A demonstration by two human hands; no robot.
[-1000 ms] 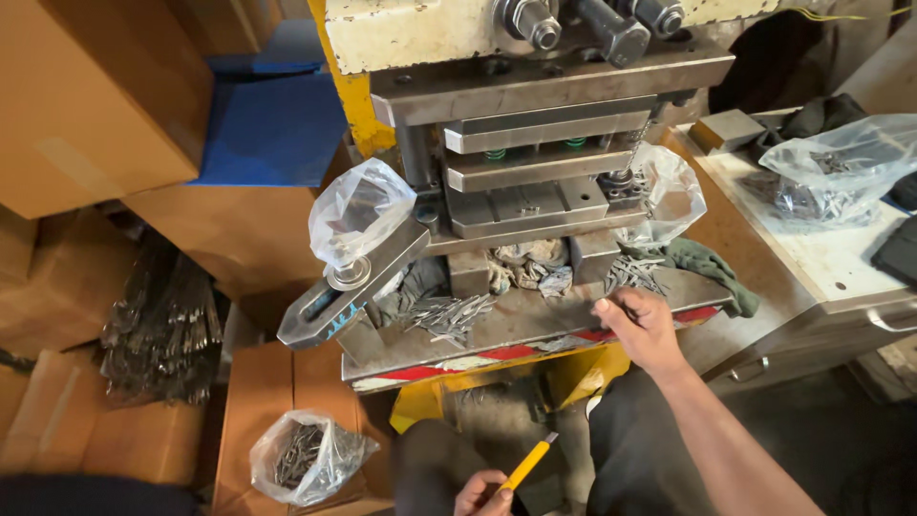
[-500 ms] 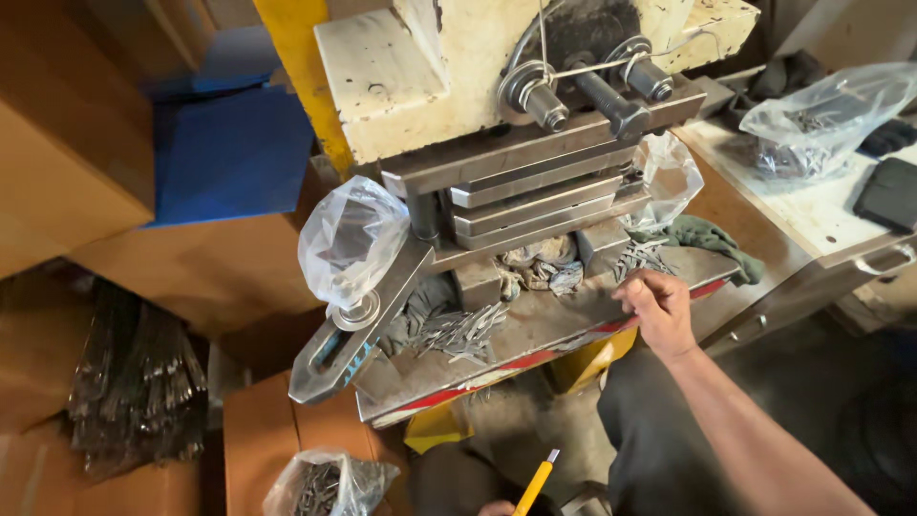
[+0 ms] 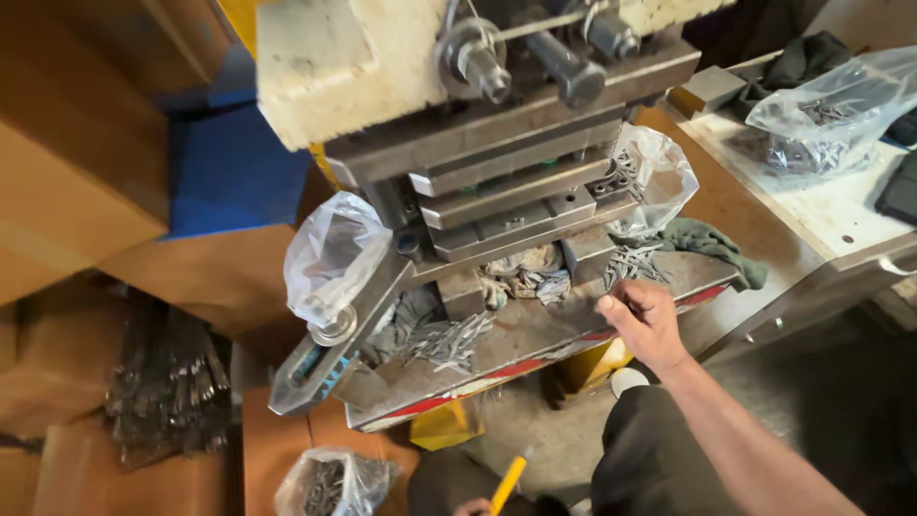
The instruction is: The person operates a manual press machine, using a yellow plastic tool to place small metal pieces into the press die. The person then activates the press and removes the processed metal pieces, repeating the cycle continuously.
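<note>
At the press bed's [image 3: 535,334] front edge, the right hand [image 3: 645,320] pinched small metal pieces [image 3: 630,263] beside a plastic bag [image 3: 659,177] of parts, while the left hand [image 3: 473,506], barely visible, gripped a yellow tool [image 3: 508,484].

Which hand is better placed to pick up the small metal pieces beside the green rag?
Right. The right hand rests on the press table beside the metal pieces; the left hand is low, holding a yellow tool.

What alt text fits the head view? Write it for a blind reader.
The right hand rests fingertips-down on a press machine's steel bed beside loose small metal parts. The left hand, barely visible at the bottom edge, holds a yellow tool. Clear plastic bags flank the die.
</note>
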